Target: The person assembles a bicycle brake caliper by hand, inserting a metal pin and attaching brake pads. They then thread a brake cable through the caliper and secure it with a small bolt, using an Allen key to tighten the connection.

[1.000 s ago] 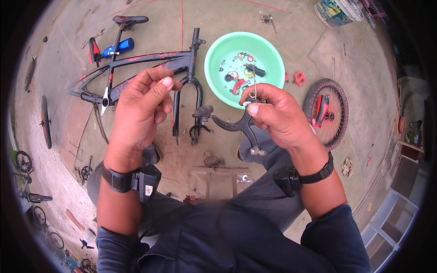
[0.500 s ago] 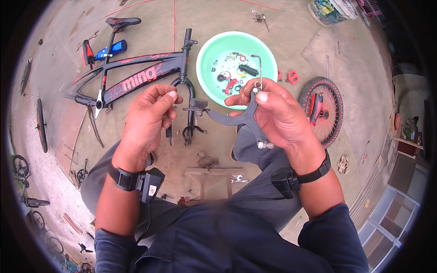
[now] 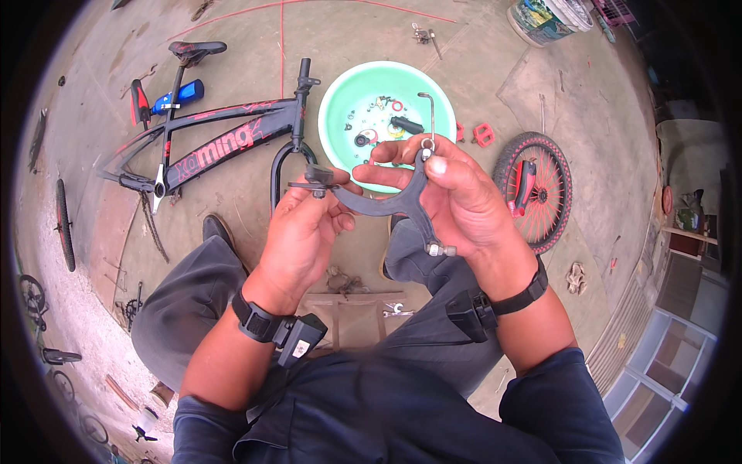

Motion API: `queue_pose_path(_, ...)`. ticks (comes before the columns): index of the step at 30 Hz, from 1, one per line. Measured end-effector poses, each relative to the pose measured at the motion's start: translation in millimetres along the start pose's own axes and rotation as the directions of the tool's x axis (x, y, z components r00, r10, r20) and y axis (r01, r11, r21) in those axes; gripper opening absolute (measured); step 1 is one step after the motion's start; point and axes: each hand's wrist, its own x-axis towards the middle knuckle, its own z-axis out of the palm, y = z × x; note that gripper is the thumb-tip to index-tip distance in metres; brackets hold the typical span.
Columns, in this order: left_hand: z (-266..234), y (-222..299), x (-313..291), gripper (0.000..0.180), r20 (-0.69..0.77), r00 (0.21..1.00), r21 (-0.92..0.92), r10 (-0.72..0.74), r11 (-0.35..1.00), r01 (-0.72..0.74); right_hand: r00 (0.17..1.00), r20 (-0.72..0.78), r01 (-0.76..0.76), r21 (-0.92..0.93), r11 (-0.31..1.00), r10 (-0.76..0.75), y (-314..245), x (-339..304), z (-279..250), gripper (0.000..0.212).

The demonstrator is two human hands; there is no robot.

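Observation:
A dark Y-shaped bicycle brake caliper arm (image 3: 386, 206) is up in front of me, with a brake pad (image 3: 318, 175) at its left end and a silver bolt at its lower end. My right hand (image 3: 464, 189) is closed on it, thumb and fingers pinching the upper end by a small metal ring. An L-shaped hex key (image 3: 432, 114) rises from that ring; whether it sits in the bolt or only between my fingers I cannot tell. My left hand (image 3: 301, 232) is closed around the pad end, its fingertips partly hidden behind the arm.
Beyond my hands a light green basin (image 3: 331, 85) holds several small parts. A bicycle frame (image 3: 232, 147) lies at left, a spoked wheel (image 3: 560, 193) at right beside red pedals (image 3: 483, 135). A low wooden stool (image 3: 317, 309) with wrenches (image 3: 396, 309) stands between my legs. A bucket (image 3: 541, 23) is far right.
My left hand has moved right and taken hold of the brake arm's pad end; before, it was apart from it. The right hand keeps its grip. The whole view has shifted slightly.

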Motion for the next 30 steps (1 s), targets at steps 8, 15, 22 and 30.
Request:
queue_pose_path(8,-50.4,24.0,11.9,0.020,-0.134,0.985,0.067,0.112,0.992,-0.104,1.000,0.004,0.000,-0.021,1.000,0.001,-5.1,-3.4,-4.6,0.024)
queue_pose_path(15,-146.6,75.7,13.8,0.020,-0.528,0.793,0.214,0.305,0.951,-0.223,0.992,-0.032,0.119,-0.147,0.982,-0.125,-14.2,-8.3,-13.9,0.035)
queue_pose_path(22,-208.7,58.9,13.8,0.015,-0.700,0.665,0.225,0.261,0.964,-0.142,0.976,-0.033,0.212,-0.080,0.974,-0.216,-22.6,-14.3,-21.9,0.038)
queue_pose_path(30,-256.9,7.1,37.6,0.020,-0.720,0.619,0.571,0.314,0.775,0.270,0.961,-0.133,0.234,-0.088,0.968,-0.244,-25.4,-7.6,-19.3,0.038)
